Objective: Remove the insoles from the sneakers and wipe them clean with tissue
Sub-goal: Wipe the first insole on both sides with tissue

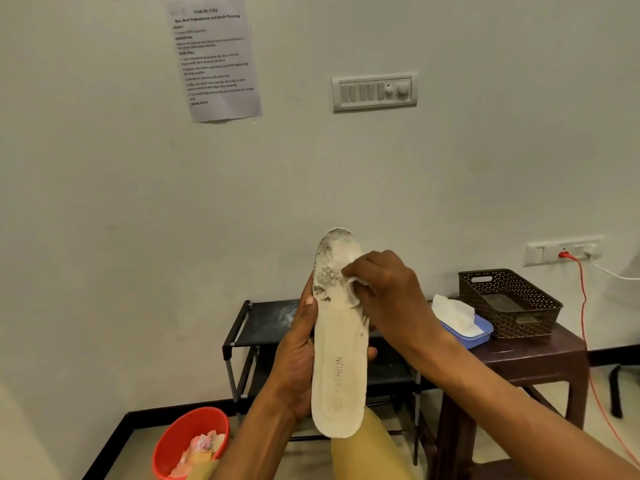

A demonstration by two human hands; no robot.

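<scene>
A white insole (337, 355) printed "FASHION" stands upright in front of me, toe end up, with grey dirt near the toe. My left hand (298, 358) grips it from behind at the middle, thumb on its left edge. My right hand (384, 289) pinches a crumpled white tissue (353, 289) and presses it against the insole's upper part, beside the dirt patch. No sneakers are in view.
A black shoe rack (249, 327) stands behind the insole. To the right, a brown stool (530, 355) carries a blue tissue box (464, 323) and a dark perforated basket (509, 303). A red bin (173, 441) with used tissues sits at lower left. An orange cable (585, 323) hangs at right.
</scene>
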